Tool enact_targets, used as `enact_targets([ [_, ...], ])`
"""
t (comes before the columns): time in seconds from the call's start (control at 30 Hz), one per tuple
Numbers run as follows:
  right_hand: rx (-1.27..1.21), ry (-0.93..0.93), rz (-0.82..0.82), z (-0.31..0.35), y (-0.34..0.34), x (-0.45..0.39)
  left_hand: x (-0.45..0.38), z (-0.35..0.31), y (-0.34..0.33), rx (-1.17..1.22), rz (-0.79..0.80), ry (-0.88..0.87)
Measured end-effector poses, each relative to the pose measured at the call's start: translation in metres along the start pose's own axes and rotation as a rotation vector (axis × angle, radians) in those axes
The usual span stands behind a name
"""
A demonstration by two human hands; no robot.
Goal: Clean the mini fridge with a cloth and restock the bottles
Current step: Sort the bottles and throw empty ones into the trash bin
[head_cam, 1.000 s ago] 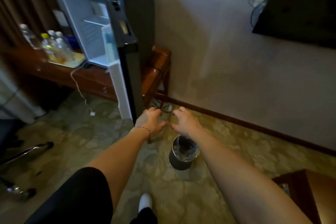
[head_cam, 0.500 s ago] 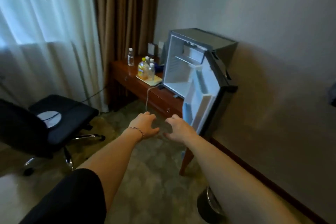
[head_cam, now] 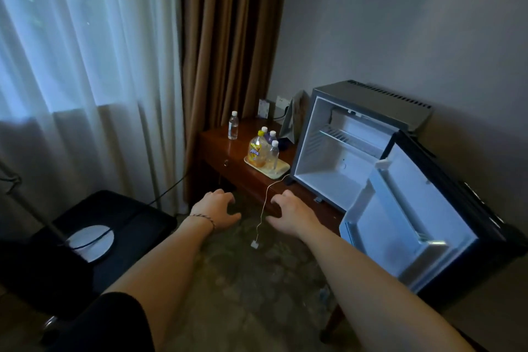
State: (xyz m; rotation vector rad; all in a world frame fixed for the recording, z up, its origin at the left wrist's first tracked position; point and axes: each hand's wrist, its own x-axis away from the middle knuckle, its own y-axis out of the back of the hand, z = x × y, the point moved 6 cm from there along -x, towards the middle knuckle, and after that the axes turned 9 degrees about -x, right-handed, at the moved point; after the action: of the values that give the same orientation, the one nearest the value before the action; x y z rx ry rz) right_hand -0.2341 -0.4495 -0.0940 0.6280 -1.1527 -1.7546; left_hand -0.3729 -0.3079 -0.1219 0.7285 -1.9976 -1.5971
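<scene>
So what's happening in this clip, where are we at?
A person stands facing a mini fridge on a wooden desk, its door swung wide open and its inside bare. Both the left hand and the right hand reach forward, open and holding nothing. The bottles wait grouped on a tray beside the fridge, with one water bottle apart further back. No cloth is visible.
</scene>
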Motion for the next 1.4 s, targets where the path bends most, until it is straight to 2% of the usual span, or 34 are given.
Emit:
enact_targets([
  [0.37, 0.016, -0.084, -0.065, -0.066, 0.03, -0.239, -0.248, 0.006, 0.008, -0.029, 0.057, -0.082],
  [0.47, -0.011, -0.147, -0.104, -0.091, 0.048, -0.304, -0.318, 0.004, 0.02, 0.016, 0.018, -0.089],
  [0.63, -0.002, -0.201, -0.088, -0.116, 0.058, -0.387, -0.421, 0.011, 0.017, -0.026, 0.073, -0.146],
  [0.8, -0.011, -0.285, -0.148, -0.141, 0.064, -0.473, -0.535, 0.014, 0.019, -0.011, 0.034, -0.249],
  [0.93, -0.013, -0.422, -0.121, -0.163, 0.047, -0.518, -0.605, 0.008, 0.003, -0.01, 0.107, -0.35],
  [1.1, -0.023, -0.52, -0.063, -0.174, 0.018, -0.565, -0.674, 0.013, -0.022, -0.001, 0.18, -0.387],
  [1.4, -0.025, -0.68, -0.017, -0.202, -0.011, -0.587, -0.731, -0.007, -0.07, -0.076, 0.276, -0.513],
])
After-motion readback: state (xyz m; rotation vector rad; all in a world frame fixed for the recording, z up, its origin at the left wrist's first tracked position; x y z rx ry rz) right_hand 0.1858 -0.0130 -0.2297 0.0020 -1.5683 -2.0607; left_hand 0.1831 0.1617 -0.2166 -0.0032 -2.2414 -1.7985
